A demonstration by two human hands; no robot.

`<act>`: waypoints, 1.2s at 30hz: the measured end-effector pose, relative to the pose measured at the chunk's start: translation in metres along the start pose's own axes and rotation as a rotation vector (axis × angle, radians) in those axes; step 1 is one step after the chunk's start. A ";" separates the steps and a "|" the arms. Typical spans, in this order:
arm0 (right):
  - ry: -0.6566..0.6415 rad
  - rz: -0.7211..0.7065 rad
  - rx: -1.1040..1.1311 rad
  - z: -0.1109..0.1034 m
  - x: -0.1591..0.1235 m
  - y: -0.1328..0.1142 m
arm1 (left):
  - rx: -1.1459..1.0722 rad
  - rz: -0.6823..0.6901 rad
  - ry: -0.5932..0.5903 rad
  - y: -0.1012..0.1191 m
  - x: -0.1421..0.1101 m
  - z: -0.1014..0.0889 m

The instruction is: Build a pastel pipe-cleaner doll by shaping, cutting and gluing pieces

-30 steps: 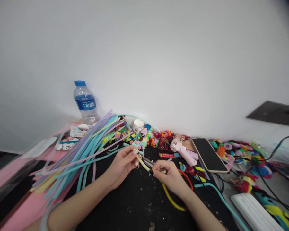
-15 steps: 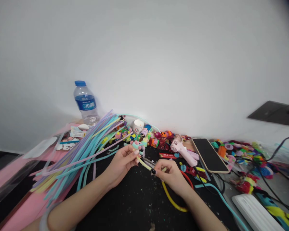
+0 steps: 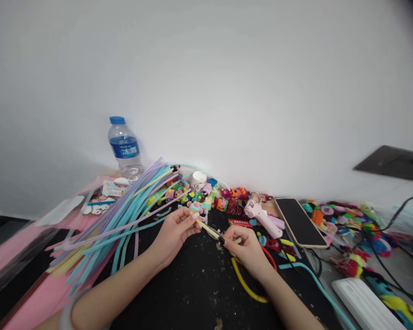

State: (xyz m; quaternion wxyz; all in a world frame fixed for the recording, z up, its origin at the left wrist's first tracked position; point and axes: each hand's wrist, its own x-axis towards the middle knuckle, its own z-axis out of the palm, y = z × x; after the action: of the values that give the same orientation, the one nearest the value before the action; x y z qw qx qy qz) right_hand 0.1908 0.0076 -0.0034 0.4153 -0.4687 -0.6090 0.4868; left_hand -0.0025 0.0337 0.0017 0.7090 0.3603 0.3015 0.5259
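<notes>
A pale yellow pipe cleaner (image 3: 207, 228) is stretched between my two hands above the black work surface (image 3: 192, 293). My left hand (image 3: 179, 231) pinches one end between thumb and fingers. Closed round the other end, my right hand (image 3: 242, 243) lets a short yellow piece show past its fingers. A small black spot sits at the right fingertips; whether it is a nail or part of a tool I cannot tell. Just beyond my left fingertips lies a small pink and turquoise fuzzy figure (image 3: 194, 207). A deeper yellow curved strand (image 3: 244, 284) rests below my right hand.
At left lies a bundle of pastel pipe cleaners (image 3: 124, 224), with a water bottle (image 3: 125, 149) behind. Fuzzy figures, a white cup (image 3: 198, 179), a pink glue gun (image 3: 263, 217) and a phone (image 3: 300, 222) line the back. Cables and a white box (image 3: 365, 300) are at right.
The pipe cleaner between my hands now looks straighter. My right fingertips have shifted slightly up and right; my left hand has barely moved.
</notes>
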 end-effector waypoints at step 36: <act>0.025 -0.050 0.068 0.029 -0.021 -0.011 | 0.238 -0.110 -0.102 -0.014 -0.016 0.014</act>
State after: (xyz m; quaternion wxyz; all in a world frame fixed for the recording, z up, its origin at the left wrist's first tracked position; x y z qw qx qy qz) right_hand 0.1653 -0.0195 0.0008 0.4503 -0.4452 -0.5985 0.4908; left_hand 0.0122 0.0128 -0.0014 0.7035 0.4510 0.3446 0.4277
